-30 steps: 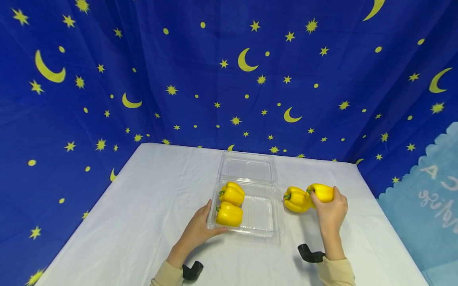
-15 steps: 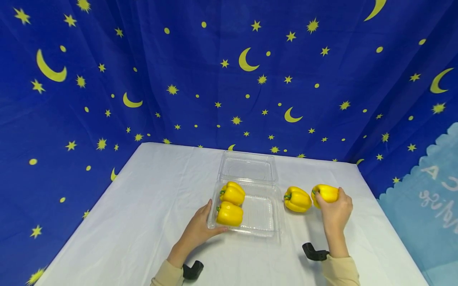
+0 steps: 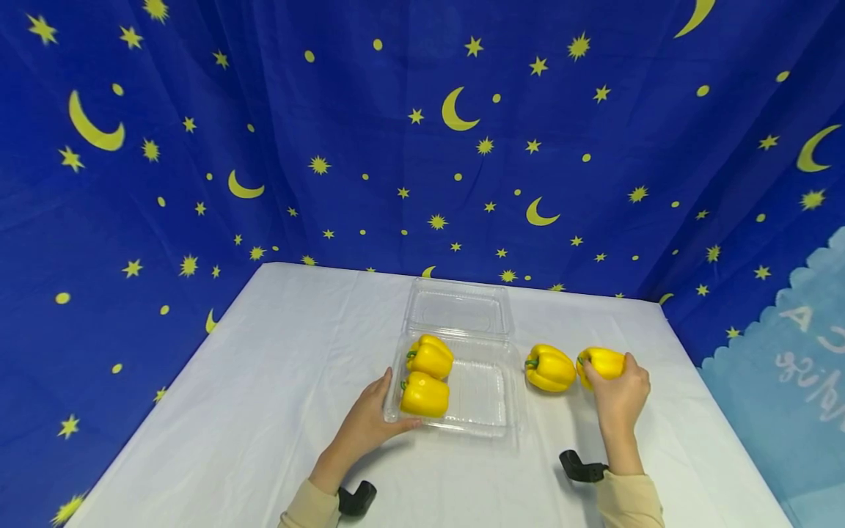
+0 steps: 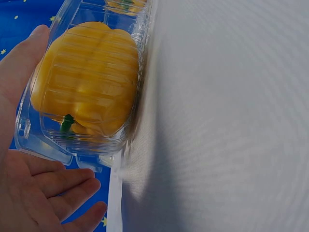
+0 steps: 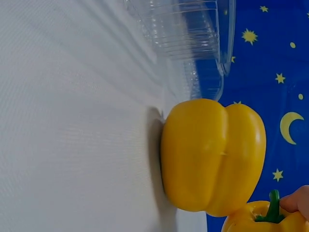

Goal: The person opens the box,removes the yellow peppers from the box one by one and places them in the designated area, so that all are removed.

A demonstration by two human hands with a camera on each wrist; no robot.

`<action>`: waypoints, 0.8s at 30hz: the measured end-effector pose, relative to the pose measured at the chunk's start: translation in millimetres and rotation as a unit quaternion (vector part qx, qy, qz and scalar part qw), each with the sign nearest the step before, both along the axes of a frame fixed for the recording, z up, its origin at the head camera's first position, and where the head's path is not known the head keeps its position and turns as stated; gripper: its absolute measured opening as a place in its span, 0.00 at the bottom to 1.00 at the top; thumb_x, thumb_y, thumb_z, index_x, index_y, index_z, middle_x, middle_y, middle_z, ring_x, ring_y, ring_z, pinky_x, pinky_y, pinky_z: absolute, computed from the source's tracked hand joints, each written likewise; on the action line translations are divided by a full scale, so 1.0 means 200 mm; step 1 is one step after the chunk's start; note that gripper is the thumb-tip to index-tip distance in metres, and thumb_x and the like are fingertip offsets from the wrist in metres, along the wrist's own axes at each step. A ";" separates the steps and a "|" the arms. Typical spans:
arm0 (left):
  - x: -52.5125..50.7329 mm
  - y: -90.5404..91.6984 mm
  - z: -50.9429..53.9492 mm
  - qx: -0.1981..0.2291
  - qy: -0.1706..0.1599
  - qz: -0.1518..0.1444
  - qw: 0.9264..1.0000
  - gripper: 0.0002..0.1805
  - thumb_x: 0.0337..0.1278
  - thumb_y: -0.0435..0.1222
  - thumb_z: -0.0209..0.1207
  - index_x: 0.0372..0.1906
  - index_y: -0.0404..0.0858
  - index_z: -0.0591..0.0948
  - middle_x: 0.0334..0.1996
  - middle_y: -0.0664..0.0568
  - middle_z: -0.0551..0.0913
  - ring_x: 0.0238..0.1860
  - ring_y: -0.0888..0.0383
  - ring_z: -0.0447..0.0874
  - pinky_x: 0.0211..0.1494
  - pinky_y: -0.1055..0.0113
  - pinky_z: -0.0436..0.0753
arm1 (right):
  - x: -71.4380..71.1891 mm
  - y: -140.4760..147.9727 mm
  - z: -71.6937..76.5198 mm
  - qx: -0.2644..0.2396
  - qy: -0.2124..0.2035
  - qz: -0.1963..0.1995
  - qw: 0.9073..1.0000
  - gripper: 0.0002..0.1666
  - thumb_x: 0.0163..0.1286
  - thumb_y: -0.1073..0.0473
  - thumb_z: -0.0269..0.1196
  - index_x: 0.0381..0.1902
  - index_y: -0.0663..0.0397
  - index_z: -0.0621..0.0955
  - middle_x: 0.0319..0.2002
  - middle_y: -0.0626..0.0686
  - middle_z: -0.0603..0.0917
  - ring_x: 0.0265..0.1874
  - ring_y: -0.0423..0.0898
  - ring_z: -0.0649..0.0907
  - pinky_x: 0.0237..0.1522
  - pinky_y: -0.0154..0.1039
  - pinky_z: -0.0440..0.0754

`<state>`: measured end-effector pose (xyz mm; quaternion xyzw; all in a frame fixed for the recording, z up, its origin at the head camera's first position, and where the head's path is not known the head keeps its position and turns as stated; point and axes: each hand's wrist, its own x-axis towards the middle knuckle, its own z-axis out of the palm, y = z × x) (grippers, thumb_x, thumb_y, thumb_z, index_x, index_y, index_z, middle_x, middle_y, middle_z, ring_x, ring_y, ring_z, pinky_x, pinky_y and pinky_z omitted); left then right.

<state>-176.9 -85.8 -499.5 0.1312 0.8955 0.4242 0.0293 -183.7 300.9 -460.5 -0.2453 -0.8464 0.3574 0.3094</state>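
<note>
A hinged clear plastic container (image 3: 478, 396) lies with its lid (image 3: 455, 312) folded back. Inside, along its left side, are two yellow bell peppers, the rear one (image 3: 430, 357) and the front one (image 3: 425, 394). My left hand (image 3: 366, 416) spans the container's front left corner; its thumb lies against the wall and the other fingers stay extended in the left wrist view. Right of the container, a third yellow bell pepper (image 3: 551, 368) rests on the table. Beside it, my right hand (image 3: 620, 392) holds a fourth yellow bell pepper (image 3: 602, 365) between thumb and fingers.
A white cloth (image 3: 277, 381) covers the table. Behind it and at the sides hangs a blue curtain (image 3: 370, 132) with yellow moons and stars. A light blue panel with lettering (image 3: 785, 389) stands at the right. Black wrist mounts (image 3: 581, 467) project inward from the forearms.
My right hand has carried its bell pepper rightward, away from the one on the table, then a little lower in view. The left hand and the container stay put.
</note>
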 end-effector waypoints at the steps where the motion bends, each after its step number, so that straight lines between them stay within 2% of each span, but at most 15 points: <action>1: 0.00 0.00 0.00 0.000 0.001 0.000 1.000 0.63 0.37 0.61 0.69 0.72 0.29 0.54 0.69 0.33 0.62 0.70 0.38 0.61 0.72 0.44 0.64 | 0.00 0.00 0.00 -0.001 -0.003 0.000 1.000 0.42 0.54 0.61 0.70 0.61 0.79 0.67 0.54 0.81 0.70 0.55 0.73 0.69 0.62 0.64 0.65; 24: 0.00 0.00 0.01 0.001 -0.003 -0.001 1.000 0.63 0.38 0.60 0.70 0.72 0.29 0.53 0.70 0.34 0.62 0.70 0.38 0.61 0.71 0.44 0.65 | 0.00 0.05 -0.07 -0.002 -0.018 -0.004 1.000 0.42 0.53 0.60 0.71 0.60 0.81 0.67 0.54 0.82 0.70 0.55 0.74 0.70 0.62 0.65 0.65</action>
